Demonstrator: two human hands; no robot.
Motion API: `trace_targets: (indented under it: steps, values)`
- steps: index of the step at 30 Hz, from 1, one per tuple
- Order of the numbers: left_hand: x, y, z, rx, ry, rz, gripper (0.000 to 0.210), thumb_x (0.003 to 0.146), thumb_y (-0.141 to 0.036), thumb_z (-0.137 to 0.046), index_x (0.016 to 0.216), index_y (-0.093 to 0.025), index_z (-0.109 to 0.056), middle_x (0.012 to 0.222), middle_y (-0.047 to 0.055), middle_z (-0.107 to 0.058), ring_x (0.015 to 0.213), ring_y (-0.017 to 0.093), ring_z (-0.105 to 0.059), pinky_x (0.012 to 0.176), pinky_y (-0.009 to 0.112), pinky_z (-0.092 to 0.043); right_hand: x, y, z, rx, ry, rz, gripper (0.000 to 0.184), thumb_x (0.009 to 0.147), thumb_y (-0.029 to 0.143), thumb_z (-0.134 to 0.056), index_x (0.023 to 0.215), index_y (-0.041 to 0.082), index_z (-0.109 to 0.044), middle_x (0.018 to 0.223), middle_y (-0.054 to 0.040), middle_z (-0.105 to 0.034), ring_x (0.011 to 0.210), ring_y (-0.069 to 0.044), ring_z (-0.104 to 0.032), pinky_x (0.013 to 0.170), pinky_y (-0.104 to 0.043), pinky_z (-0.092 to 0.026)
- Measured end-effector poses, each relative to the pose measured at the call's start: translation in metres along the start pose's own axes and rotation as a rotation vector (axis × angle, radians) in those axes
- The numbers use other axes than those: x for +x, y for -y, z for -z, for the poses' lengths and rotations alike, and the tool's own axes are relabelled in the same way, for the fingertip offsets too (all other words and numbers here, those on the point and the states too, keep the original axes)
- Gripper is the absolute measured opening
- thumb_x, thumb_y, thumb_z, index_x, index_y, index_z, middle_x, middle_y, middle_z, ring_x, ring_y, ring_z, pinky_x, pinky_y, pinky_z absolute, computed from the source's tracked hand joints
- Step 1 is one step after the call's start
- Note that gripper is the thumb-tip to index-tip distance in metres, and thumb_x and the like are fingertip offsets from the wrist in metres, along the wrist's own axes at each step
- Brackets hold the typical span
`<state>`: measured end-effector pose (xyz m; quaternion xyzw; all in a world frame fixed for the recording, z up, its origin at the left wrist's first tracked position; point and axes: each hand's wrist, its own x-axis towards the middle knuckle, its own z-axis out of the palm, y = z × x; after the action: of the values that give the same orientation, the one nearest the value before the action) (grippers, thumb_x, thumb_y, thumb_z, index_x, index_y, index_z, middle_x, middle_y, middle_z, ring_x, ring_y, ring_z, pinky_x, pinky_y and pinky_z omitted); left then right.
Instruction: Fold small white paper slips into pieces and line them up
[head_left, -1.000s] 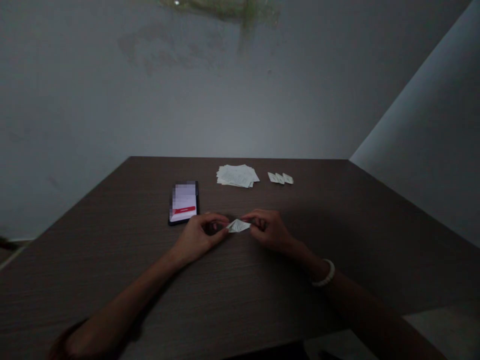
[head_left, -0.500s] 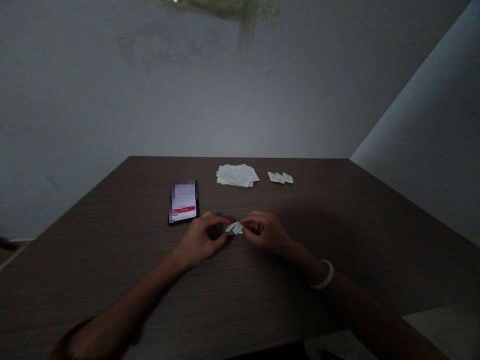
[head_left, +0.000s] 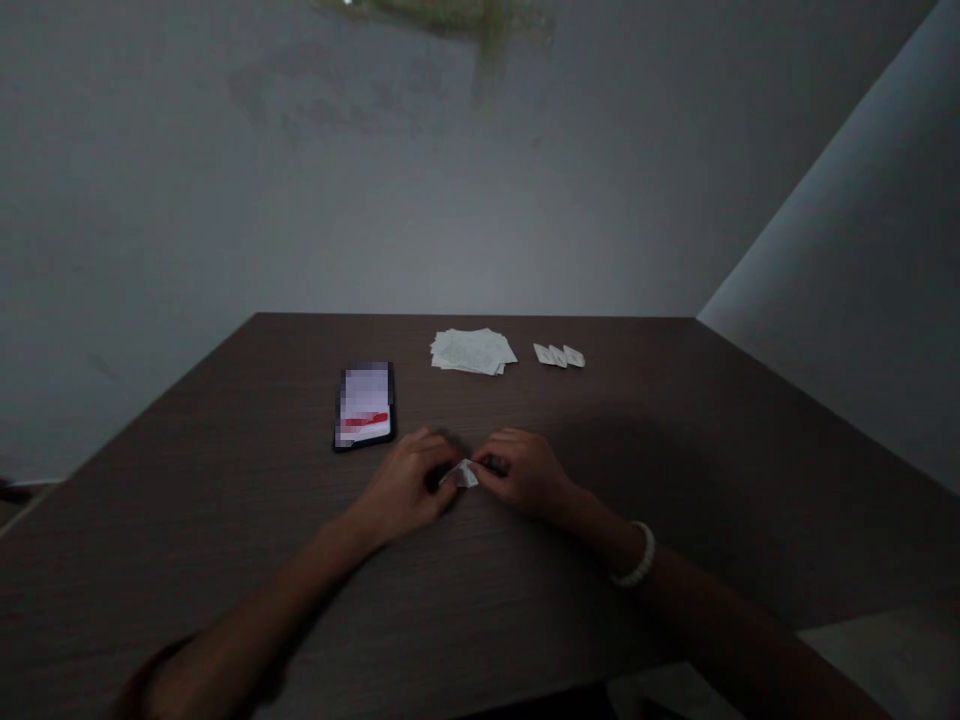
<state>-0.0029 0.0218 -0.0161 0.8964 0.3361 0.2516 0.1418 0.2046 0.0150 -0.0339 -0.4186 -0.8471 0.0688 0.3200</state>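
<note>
One small piece of folded paper sits just below the centre of the frame, between two hands. It is whitish and creased, with a peaked top; fingers hide part of it. The person's left hand pinches its left end between thumb and fingers, and the right hand pinches its right side likewise. One pale bracelet circles the right wrist. One phone, screen lit, lies left of centre, near the left hand. Beyond the hands lie one loose paper stack, its sheets too overlapped to count, and, right of it, three folded pieces in a row. The brown table spreads widely either side, its far edge meeting the grey wall.
</note>
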Motion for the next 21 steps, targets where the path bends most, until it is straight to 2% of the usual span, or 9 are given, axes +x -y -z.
trace_targets:
  steps: [4,14,18,21]
  values:
    - [0.000,0.002,-0.003,0.038,-0.009,-0.008,0.022,0.091,-0.029,-0.052,0.081,-0.017,-0.066,0.078,0.005,-0.063,0.079,0.020,-0.054,0.074,0.034,-0.043,0.000,0.000,0.000,-0.008,0.008,0.007,0.006,0.081,0.024,-0.066,0.079,0.019,-0.067,0.072,-0.0013,-0.067,0.067,-0.014,-0.056,0.065,-0.026,-0.039]
    - [0.001,0.003,-0.002,0.168,-0.003,-0.071,0.021,0.090,-0.020,-0.051,0.080,-0.016,-0.068,0.077,0.006,-0.064,0.078,0.020,-0.055,0.076,0.035,-0.043,-0.001,-0.002,0.001,0.017,0.015,0.060,0.009,0.084,0.024,-0.063,0.081,0.019,-0.069,0.079,-0.0019,-0.070,0.073,-0.015,-0.059,0.071,-0.026,-0.042]
    - [0.000,0.003,0.001,0.254,0.020,-0.136,0.027,0.092,-0.021,-0.048,0.073,-0.016,-0.067,0.073,0.006,-0.062,0.073,0.019,-0.053,0.072,0.034,-0.043,-0.002,-0.010,0.001,0.042,0.072,0.133,0.013,0.088,0.028,-0.060,0.087,0.021,-0.072,0.086,-0.0020,-0.070,0.078,-0.015,-0.060,0.073,-0.026,-0.043]
    - [-0.002,0.006,0.002,0.261,0.046,-0.190,0.029,0.095,-0.023,-0.046,0.077,-0.016,-0.068,0.076,0.006,-0.062,0.074,0.019,-0.053,0.070,0.032,-0.043,-0.002,-0.015,0.002,0.043,0.107,0.157,0.016,0.089,0.032,-0.060,0.091,0.022,-0.073,0.088,-0.0022,-0.070,0.079,-0.015,-0.060,0.073,-0.026,-0.043]
